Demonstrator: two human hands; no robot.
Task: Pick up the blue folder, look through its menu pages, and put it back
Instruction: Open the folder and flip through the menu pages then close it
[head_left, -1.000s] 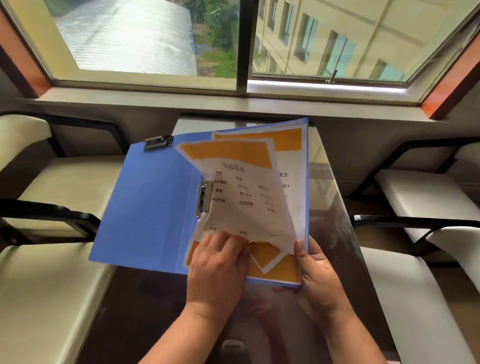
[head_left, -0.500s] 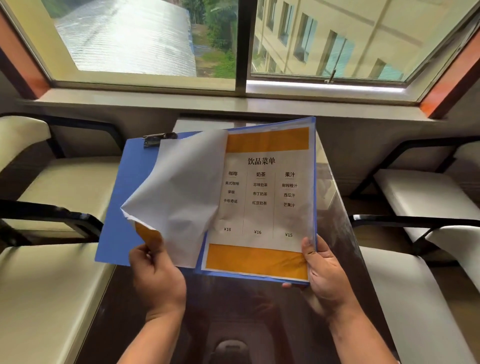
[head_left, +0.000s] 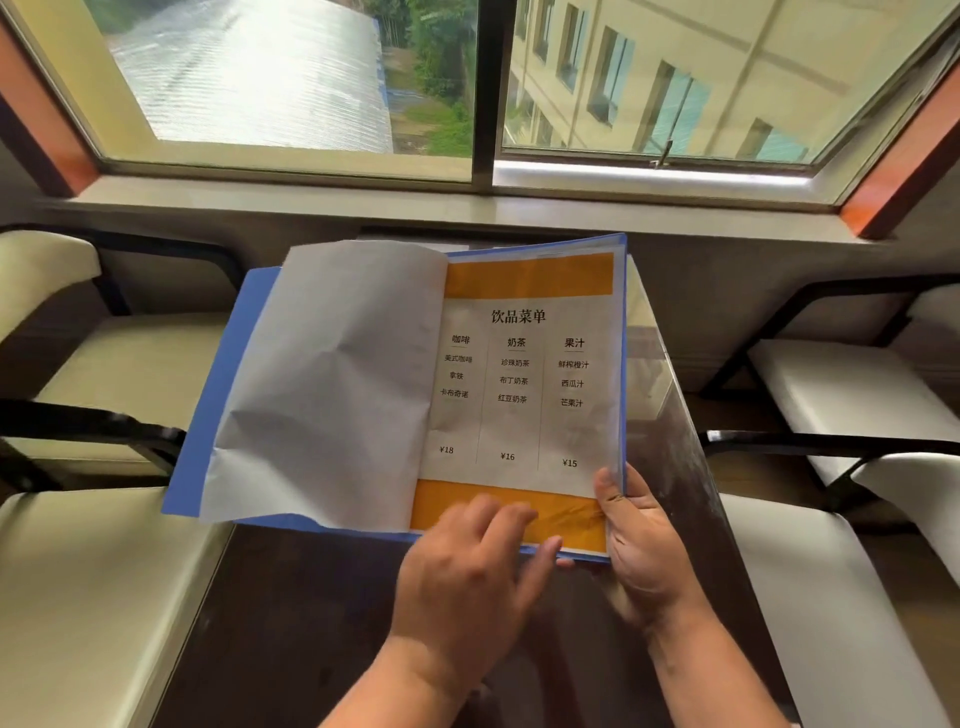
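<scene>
The blue folder (head_left: 221, 395) is held open above the table, tilted toward me. A turned page (head_left: 332, 384) lies blank side up over its left half. On the right a menu page (head_left: 524, 384) shows orange bands and columns of printed text with prices. My right hand (head_left: 644, 540) grips the folder's lower right corner, thumb on the page. My left hand (head_left: 467, 577) hovers at the bottom edge with fingers spread over the lower orange band, holding nothing.
A dark glossy table (head_left: 291, 623) runs under the folder toward a window sill (head_left: 467, 208). Cream cushioned chairs with black armrests stand on the left (head_left: 78, 571) and on the right (head_left: 852, 395).
My left hand carried the loose page over to the left, let it go flat on the left cover, then moved right to the bottom of the menu page. The right hand kept its grip.
</scene>
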